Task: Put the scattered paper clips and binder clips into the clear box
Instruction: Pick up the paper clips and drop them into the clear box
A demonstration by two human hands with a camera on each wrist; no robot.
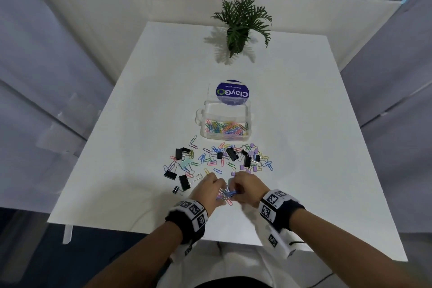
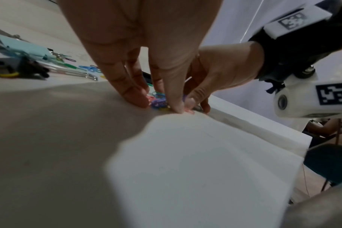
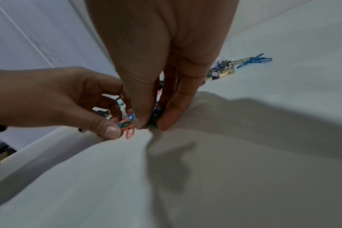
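Observation:
Both hands meet at the near middle of the white table point(image 1: 304, 124) over a small bunch of coloured paper clips point(image 1: 225, 194). My left hand point(image 1: 210, 190) pinches the bunch from the left, thumb and fingers curled round it. From the right, my right hand point(image 1: 243, 188) pinches the same bunch point(image 3: 128, 125) with its fingertips point(image 3: 166, 121) down on the table. The clear box point(image 1: 203, 110) stands open farther back with coloured paper clips inside. Between it and the hands lie scattered paper clips point(image 1: 211, 162) and black binder clips point(image 1: 232, 154).
The box's lid with a round blue ClayGo sticker point(image 1: 232, 93) stands upright behind the box. A small potted plant point(image 1: 240, 25) sits at the far edge. More black binder clips point(image 1: 183, 181) lie left of my hands, lilac ones point(image 1: 252, 147) to the right.

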